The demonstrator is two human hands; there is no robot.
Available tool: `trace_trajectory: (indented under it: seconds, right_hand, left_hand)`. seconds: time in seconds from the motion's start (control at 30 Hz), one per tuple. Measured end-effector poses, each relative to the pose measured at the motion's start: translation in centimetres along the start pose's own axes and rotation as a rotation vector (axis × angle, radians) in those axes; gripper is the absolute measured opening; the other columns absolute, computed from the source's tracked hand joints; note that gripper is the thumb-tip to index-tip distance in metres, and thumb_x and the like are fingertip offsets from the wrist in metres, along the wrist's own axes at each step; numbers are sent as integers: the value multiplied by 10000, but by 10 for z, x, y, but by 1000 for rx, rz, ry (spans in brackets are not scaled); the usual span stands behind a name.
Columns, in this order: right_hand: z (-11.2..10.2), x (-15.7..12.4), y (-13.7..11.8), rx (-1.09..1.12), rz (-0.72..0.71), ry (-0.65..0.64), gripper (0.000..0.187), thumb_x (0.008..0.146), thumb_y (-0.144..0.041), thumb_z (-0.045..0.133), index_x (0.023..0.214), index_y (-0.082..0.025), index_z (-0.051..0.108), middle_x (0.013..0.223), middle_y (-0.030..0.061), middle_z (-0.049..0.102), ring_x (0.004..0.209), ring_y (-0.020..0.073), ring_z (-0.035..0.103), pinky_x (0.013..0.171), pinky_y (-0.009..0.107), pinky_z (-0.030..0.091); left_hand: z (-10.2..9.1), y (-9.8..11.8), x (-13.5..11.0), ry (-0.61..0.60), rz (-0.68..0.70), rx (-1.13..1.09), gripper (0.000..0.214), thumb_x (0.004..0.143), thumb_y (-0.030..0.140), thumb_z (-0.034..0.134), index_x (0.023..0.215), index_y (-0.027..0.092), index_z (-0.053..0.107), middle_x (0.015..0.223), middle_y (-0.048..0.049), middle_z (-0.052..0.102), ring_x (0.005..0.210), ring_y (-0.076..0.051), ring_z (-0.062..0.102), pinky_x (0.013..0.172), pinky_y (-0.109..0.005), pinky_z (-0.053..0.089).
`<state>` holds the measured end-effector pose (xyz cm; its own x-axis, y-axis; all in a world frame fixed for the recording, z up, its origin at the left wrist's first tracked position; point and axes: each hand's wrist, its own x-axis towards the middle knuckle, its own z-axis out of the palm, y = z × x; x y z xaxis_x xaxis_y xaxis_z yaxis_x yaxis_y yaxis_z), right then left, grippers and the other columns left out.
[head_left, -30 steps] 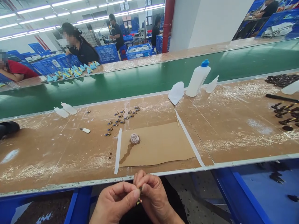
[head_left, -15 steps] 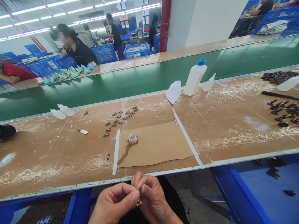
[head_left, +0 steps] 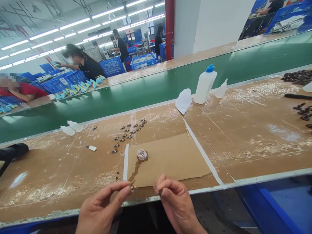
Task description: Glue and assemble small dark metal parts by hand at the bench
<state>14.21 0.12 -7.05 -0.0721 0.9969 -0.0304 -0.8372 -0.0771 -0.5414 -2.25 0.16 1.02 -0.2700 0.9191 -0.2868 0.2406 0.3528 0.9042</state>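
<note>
My left hand point(head_left: 103, 209) pinches a tiny dark and gold part point(head_left: 132, 187) between thumb and forefinger at the near edge of the brown bench. My right hand point(head_left: 176, 204) is curled a little to the right of it, its fingertips pressed on something small and dark that I cannot make out. Just beyond both hands lies a cardboard sheet point(head_left: 175, 159) with a small round cap point(head_left: 142, 154) and a dark trail running from it. Several small blue and gold parts point(head_left: 128, 131) lie in rows farther back on the bench.
A white bottle with a blue cap point(head_left: 205, 84), a smaller squeeze bottle point(head_left: 221, 90) and a white scrap point(head_left: 184, 100) stand by the green conveyor belt point(head_left: 146, 91). Two small bottles point(head_left: 71, 127) lie at the left. Dark parts point(head_left: 302, 110) sit at the right. Other people work across the belt.
My hands have come apart and risen to the bench edge; before, both pinched one small part together below it. The left hand now holds the part alone. The view has tilted slightly.
</note>
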Motion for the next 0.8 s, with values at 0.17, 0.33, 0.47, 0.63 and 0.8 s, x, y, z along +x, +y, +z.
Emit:
trace_trajectory:
  seconds: [0.17,0.33,0.47,0.63,0.8]
  right_hand:
    - [-3,28,-13,-273,-95,121,139,712,-379,788,727,-243,763,732,-13,526,749,139,445,729,257,332]
    - [-6,42,-10,-402,-161,144,96,773,-344,733,758,-255,762,740,-9,566,752,147,493,731,258,366]
    - [-7,42,-8,-446,-182,121,83,804,-314,706,774,-254,754,749,-7,583,750,148,520,712,254,383]
    - [-7,40,-10,-463,-217,121,93,818,-306,693,766,-252,747,752,-8,597,741,143,538,690,241,398]
    - [-5,40,-9,-423,-209,122,85,812,-308,700,768,-256,750,749,-10,595,737,139,543,676,233,402]
  left_hand:
    - [7,17,40,21,182,192,269,671,471,758,811,240,762,857,-16,765,915,-245,630,844,-294,430]
    - [14,24,61,-37,232,282,279,694,471,732,825,226,754,887,-30,756,924,-254,638,860,-313,443]
    - [16,30,69,-33,256,405,275,706,475,721,824,228,742,892,-23,741,927,-255,626,883,-324,416]
    - [19,35,77,-36,311,548,252,732,468,694,827,237,726,860,-10,712,894,-237,605,798,-298,408]
    - [24,41,79,-62,379,673,187,731,425,702,774,246,730,748,10,665,770,-209,598,712,-278,409]
